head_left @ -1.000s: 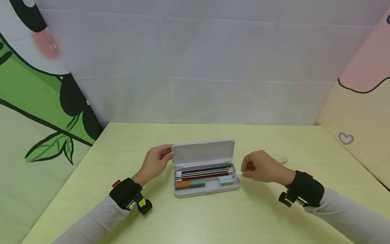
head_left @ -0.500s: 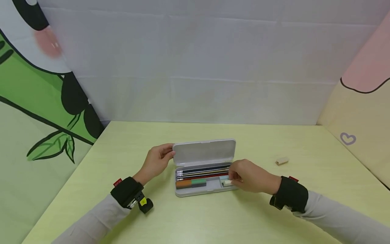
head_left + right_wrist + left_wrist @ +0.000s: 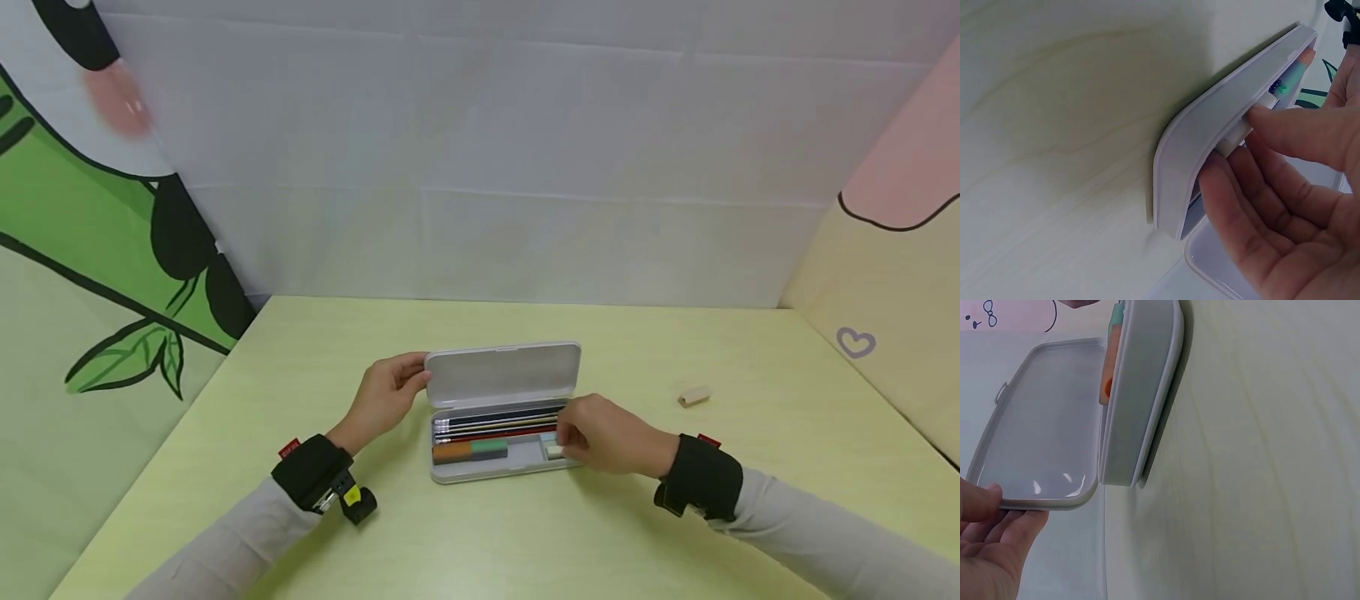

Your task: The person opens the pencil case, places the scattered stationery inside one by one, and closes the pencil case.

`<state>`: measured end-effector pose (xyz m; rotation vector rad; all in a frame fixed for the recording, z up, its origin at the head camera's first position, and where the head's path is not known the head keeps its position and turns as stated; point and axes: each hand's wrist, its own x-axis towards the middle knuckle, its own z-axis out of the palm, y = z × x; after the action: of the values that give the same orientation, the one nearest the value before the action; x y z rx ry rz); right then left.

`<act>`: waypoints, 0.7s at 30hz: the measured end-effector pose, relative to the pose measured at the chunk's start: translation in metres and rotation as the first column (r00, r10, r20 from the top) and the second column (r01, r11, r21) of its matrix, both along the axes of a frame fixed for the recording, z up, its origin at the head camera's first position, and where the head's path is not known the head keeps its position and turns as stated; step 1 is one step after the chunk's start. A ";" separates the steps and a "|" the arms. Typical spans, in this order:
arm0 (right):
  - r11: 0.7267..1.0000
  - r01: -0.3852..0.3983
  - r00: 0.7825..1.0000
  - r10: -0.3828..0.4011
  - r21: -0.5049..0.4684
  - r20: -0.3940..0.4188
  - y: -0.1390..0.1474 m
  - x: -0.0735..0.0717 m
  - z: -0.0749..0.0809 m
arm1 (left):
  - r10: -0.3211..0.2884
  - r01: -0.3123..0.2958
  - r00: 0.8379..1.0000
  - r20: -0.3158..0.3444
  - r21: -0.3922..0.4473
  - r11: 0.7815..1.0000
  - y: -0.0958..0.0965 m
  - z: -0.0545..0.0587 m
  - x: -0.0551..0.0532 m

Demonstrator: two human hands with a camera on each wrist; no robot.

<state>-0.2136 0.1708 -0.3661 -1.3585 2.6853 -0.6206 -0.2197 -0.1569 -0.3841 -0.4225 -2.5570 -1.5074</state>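
A white pencil case (image 3: 506, 476) lies on the table with its lid (image 3: 502, 377) raised. My left hand (image 3: 386, 396) pinches the lid's left edge, thumb on the inner face, as the left wrist view shows. Over the case's right end, my right hand (image 3: 611, 433) holds a small white eraser (image 3: 1234, 139) between thumb and fingers, down in the small compartment. Several pencils (image 3: 487, 422) lie along the back of the case. In front of them sits an orange, green and grey marker-like piece (image 3: 452, 452). The right hand covers part of the compartment and the pencil tips.
A cream eraser-like block (image 3: 694, 396) lies on the table (image 3: 465, 542) to the right, beyond the right hand. A pale cloth wall (image 3: 480, 167) stands at the table's back edge, with printed panels at both sides.
My right hand has moved left with the white eraser, from beside the case to its small compartment. The block on the right is now fully uncovered. The left hand stays on the lid.
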 end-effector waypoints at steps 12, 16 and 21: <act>0.995 0.062 0.994 -0.054 -0.081 0.098 -0.001 -0.004 0.004 | 0.002 -0.002 1.000 -0.001 0.014 1.000 0.000 0.000 0.000; 0.993 0.085 0.989 -0.075 -0.079 0.129 -0.001 -0.005 0.004 | 0.001 -0.001 1.000 -0.003 0.017 1.000 0.000 0.001 0.001; 0.993 0.094 0.988 -0.084 -0.067 0.130 0.000 -0.005 0.004 | 0.002 -0.001 1.000 -0.001 0.015 1.000 0.000 0.000 0.001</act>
<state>-0.2186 0.1705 -0.3622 -1.1759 2.6571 -0.7922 -0.2192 -0.1569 -0.3839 -0.4192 -2.5430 -1.5246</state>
